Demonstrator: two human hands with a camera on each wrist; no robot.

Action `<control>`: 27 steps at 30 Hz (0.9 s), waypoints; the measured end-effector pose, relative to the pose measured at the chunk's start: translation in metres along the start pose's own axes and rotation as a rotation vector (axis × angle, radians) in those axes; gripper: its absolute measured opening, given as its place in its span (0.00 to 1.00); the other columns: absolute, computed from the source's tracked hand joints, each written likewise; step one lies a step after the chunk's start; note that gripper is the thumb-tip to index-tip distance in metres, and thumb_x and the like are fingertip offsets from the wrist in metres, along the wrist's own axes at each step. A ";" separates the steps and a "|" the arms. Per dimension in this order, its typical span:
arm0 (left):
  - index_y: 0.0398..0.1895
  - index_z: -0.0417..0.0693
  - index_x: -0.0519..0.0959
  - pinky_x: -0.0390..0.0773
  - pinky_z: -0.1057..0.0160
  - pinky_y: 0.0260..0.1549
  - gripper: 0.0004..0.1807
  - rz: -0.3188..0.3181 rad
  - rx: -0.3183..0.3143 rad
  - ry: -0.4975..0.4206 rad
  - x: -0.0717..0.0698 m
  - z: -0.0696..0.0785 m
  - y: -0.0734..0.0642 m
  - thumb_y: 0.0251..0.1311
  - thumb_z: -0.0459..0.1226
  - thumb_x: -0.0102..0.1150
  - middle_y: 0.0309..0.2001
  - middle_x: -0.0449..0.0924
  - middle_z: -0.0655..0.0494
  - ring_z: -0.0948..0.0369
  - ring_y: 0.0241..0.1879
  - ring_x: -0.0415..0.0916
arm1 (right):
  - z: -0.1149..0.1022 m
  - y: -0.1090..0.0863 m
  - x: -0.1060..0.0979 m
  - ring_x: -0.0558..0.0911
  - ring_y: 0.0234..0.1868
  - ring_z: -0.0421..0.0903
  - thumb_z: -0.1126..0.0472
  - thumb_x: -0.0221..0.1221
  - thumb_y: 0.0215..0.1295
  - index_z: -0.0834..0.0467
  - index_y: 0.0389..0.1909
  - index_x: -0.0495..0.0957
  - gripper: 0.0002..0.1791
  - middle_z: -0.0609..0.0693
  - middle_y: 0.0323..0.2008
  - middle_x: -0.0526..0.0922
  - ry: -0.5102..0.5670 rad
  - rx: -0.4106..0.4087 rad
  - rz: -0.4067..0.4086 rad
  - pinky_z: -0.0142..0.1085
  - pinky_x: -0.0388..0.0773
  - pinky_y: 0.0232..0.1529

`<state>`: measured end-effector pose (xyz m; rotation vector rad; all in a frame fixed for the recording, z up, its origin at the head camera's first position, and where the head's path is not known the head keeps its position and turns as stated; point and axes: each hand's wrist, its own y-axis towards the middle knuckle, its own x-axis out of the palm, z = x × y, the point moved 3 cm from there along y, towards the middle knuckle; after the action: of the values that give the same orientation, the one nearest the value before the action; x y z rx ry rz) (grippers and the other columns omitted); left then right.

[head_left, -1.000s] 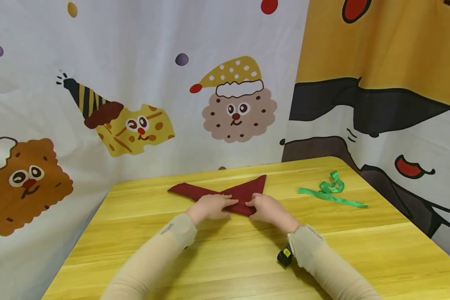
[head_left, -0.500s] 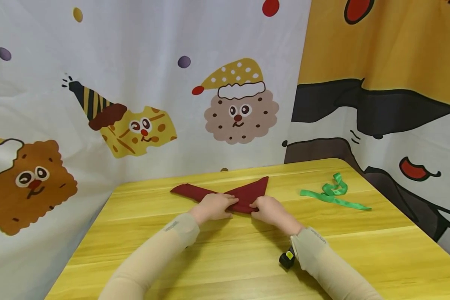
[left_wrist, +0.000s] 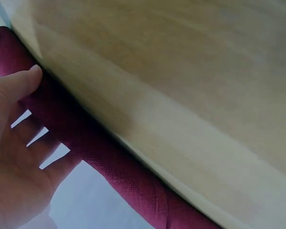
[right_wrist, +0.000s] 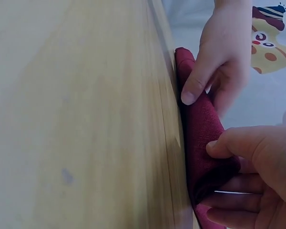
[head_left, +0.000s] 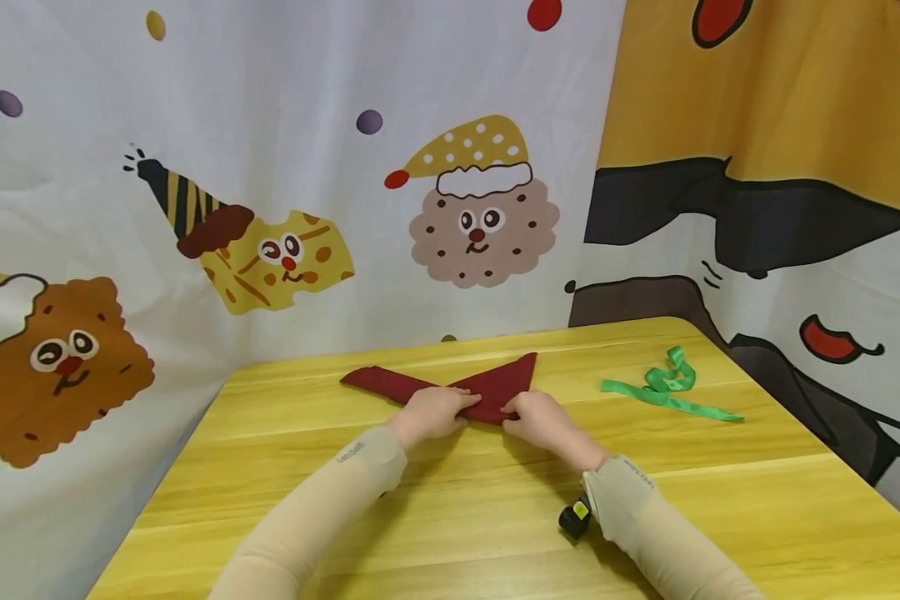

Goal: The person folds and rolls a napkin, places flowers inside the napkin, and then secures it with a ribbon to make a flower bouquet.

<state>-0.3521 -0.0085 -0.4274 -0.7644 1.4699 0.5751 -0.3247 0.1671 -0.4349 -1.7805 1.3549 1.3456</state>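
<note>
A dark red cloth napkin [head_left: 502, 383] lies folded near the table's far edge, its two pointed ends spreading left and right. Its near edge forms a thick roll [left_wrist: 100, 138], seen close up in the left wrist view. My left hand [head_left: 431, 414] holds the middle of this roll, thumb on the near side and fingers over it. To its right, my right hand [head_left: 542, 419] pinches the roll's right end between thumb and fingers. In the right wrist view that hand [right_wrist: 264, 167] grips beside the open end of the fold, which shows layered cloth.
A curled green ribbon [head_left: 667, 392] lies at the right rear of the yellow wood-grain table [head_left: 465, 525]. A small black device [head_left: 574, 518] sits under the right wrist. Cartoon-printed curtains [head_left: 285, 125] hang behind and along the right side.
The napkin's near edge has rolled slightly farther away from me, the right hand turning with it. Both hands keep their hold. The head view has shifted a little.
</note>
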 end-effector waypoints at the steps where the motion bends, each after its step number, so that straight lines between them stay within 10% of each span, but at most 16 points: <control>1: 0.69 0.59 0.70 0.75 0.57 0.52 0.26 0.008 0.001 -0.003 -0.001 0.000 0.001 0.67 0.44 0.57 0.66 0.69 0.58 0.59 0.62 0.69 | 0.001 0.000 0.000 0.82 0.34 0.46 0.62 0.66 0.59 0.61 0.38 0.87 0.08 0.51 0.35 0.86 0.011 0.002 -0.002 0.41 0.77 0.39; 15: 0.47 0.60 0.81 0.71 0.58 0.47 0.10 -0.152 0.064 -0.156 -0.023 -0.011 0.012 0.70 0.43 0.52 0.40 0.79 0.65 0.63 0.41 0.74 | 0.007 0.000 -0.008 0.71 0.18 0.41 0.65 0.66 0.56 0.56 0.25 0.83 0.03 0.43 0.18 0.78 0.261 -0.009 -0.071 0.34 0.67 0.24; 27: 0.60 0.56 0.77 0.70 0.58 0.51 0.18 -0.244 -0.023 -0.282 -0.026 -0.011 0.018 0.72 0.44 0.46 0.52 0.78 0.61 0.61 0.50 0.73 | 0.022 0.000 -0.006 0.68 0.17 0.40 0.56 0.65 0.61 0.57 0.28 0.81 0.09 0.46 0.19 0.78 0.349 0.076 -0.111 0.32 0.64 0.22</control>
<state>-0.3743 -0.0025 -0.4024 -0.8305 1.0942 0.4912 -0.3330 0.1877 -0.4374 -2.0720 1.4362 0.9423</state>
